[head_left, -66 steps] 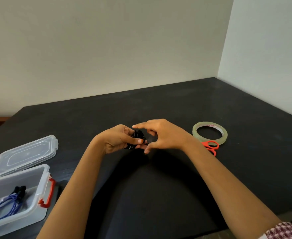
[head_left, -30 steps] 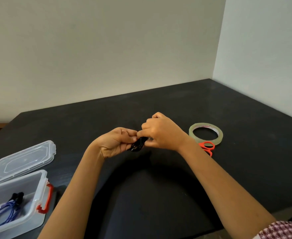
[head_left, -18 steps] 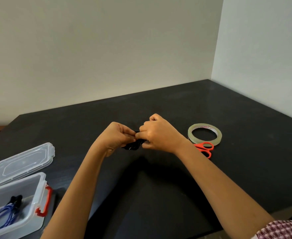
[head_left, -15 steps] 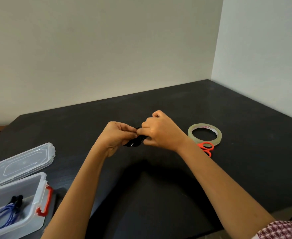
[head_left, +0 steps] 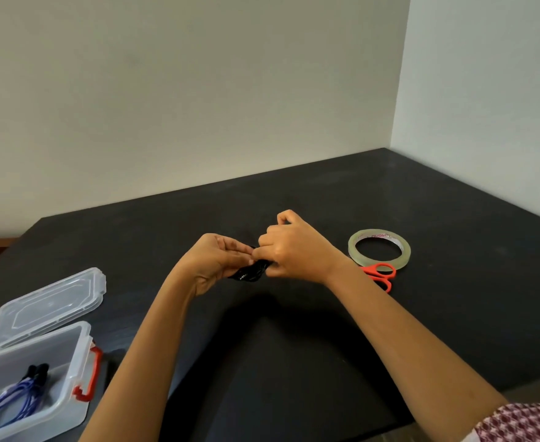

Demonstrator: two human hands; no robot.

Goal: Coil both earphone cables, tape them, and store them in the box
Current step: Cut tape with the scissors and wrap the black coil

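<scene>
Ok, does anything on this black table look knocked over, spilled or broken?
Nothing stands out. The clear plastic box sits upright, its lid flat beside it; tape roll and orange scissors lie flat.

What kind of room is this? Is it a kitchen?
Probably not a kitchen. It looks like a plain room at home or in an office: a dark table pushed into a corner of bare walls, holding a tape roll, orange scissors and a clear plastic box.
</scene>
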